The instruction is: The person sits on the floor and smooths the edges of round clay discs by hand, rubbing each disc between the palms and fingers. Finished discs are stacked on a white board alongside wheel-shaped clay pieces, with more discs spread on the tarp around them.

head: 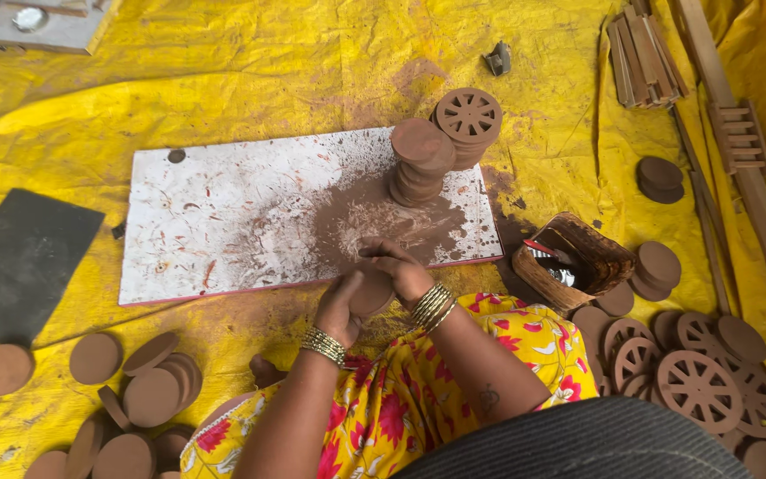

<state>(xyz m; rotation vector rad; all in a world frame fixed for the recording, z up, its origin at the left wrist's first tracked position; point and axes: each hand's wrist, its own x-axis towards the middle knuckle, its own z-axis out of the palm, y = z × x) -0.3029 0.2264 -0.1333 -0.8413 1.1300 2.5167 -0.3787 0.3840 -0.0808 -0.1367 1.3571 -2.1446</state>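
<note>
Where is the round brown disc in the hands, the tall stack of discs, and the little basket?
brown disc (371, 291): head view, its flat face between both hands.
stack of discs (418, 164): head view, stack's side.
basket (538, 275): head view, near rim.

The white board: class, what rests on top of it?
On the white board stand a stack of plain brown discs, a stack of spoked wheel discs and scattered brown powder. The stacks hide the board beneath them.

i wear stacked gold bangles on my left wrist (324, 344) and right wrist (432, 306), a yellow dress (401, 399) with red flowers.
</note>
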